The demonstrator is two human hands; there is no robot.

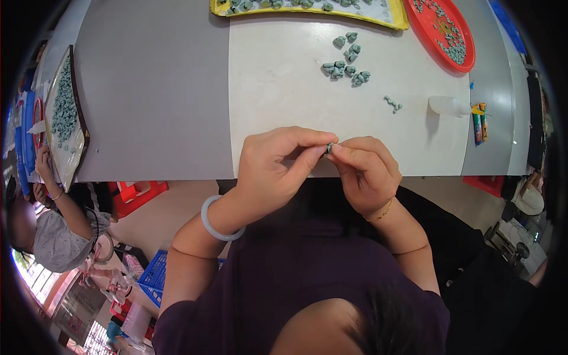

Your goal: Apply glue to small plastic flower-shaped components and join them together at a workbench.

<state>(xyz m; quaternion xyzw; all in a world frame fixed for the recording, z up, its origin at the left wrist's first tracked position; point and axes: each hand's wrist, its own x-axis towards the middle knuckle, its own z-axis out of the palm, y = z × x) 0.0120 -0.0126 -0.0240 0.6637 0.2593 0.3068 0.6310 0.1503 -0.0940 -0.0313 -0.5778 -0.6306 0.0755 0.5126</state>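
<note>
My left hand [275, 163] and my right hand [370, 171] meet over the near edge of the white table [272, 89]. Thumbs and forefingers of both pinch a small grey-green piece [329, 148], mostly hidden by the fingertips. Farther off on the tabletop lies a loose group of larger grey-green figure-like pieces [337, 70]. To their right is a little cluster of tiny grey-green bits [392, 105]. A white translucent squeeze bottle [448, 106] with a yellow tip lies on its side beyond my right hand.
A yellow-rimmed tray [319, 23] of similar pieces sits at the far edge. Right of it, a red oval tray [423, 47] holds small bits. Two colourful tubes [480, 124] lie at the right. Another person [65, 236] works at the left beside a dark-edged tray [77, 106] of small pieces.
</note>
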